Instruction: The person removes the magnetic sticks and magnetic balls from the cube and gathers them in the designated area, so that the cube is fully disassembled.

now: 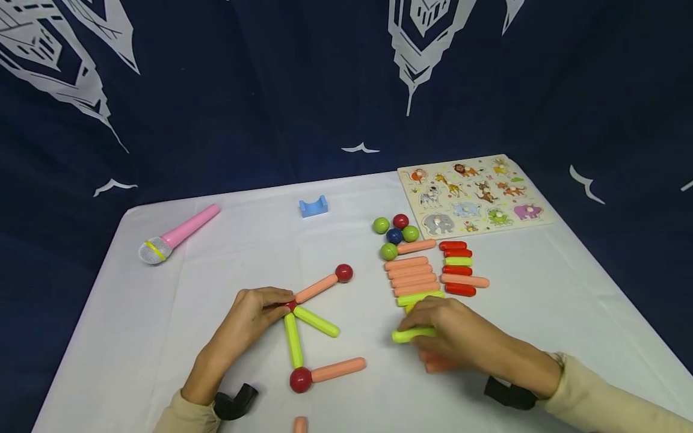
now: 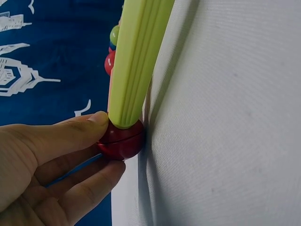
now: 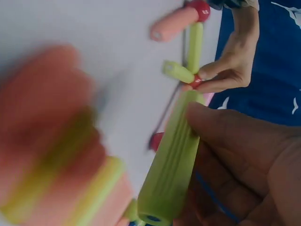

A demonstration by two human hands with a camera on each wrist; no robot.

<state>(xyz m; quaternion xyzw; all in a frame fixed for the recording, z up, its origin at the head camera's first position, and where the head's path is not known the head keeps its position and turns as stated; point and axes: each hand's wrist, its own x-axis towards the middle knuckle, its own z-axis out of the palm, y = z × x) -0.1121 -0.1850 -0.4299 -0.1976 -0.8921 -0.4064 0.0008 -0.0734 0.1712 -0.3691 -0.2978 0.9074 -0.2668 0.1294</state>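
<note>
White cloth covers the table I am working at, with dark blue patterned fabric hung behind it. Nearest me, my right hand has its fingers curled round a green stick, thumb pressed along its side; some orange sticks lie under that hand. My left hand pinches a small red ball between thumb and fingers. Three sticks meet at that ball: two green ones and an orange one that runs away from the grip to another red ball. Just beyond my right hand lie rows of orange, green and red sticks, then a cluster of balls. Farther off sit a blue block, a pink toy microphone and an animal puzzle board.
</note>
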